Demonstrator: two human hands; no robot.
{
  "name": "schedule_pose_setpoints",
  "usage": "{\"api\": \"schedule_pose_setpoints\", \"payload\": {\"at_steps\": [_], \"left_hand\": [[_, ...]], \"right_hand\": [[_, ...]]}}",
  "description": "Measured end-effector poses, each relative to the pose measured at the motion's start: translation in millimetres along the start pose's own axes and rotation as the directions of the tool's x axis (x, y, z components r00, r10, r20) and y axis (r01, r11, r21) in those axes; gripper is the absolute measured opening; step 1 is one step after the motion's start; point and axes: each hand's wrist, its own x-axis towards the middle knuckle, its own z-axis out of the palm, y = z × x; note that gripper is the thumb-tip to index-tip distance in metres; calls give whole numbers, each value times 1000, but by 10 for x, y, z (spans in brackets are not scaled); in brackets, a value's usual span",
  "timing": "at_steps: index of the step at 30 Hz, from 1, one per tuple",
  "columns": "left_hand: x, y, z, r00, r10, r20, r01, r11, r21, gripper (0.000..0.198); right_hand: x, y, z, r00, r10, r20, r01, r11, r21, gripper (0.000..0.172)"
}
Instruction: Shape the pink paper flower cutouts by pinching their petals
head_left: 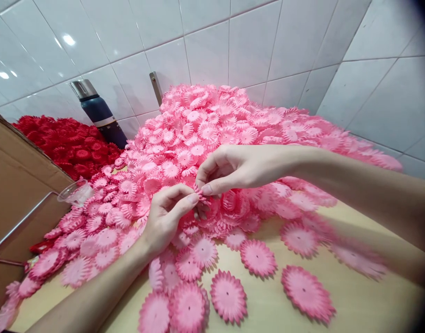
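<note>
In the middle of the view, my left hand (170, 208) and my right hand (226, 171) meet at the fingertips. Between them they pinch a small pink petal disc (200, 194), partly hidden by the fingers. Thumb and forefinger are closed on it in both hands. Behind and below lies a big heap of pink petal discs (208, 132) with toothed edges. Nearer to me, single discs lie flat on the table, such as a pink flower disc (228, 296) with a small dark hole in its centre.
A dark blue bottle (103, 118) with a silver cap leans by a red heap of petal discs (76, 148). At the left stand a cardboard box (21, 185) and a clear plastic cup (75, 192). A tiled wall (212, 51) bounds the pale table (264, 305).
</note>
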Motion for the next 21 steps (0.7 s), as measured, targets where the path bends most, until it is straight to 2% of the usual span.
{"api": "schedule_pose_setpoints", "payload": {"at_steps": [11,21], "left_hand": [[2,11,12,1000,4,-5,-4,999,-32,16],[1,-3,12,1000,-6,-19,6,1000,-15,15]], "right_hand": [[-7,2,-23,1000,-23,2,23,1000,-1,28],[-3,10,-11,999,-45,-2,45,999,18,24]]}}
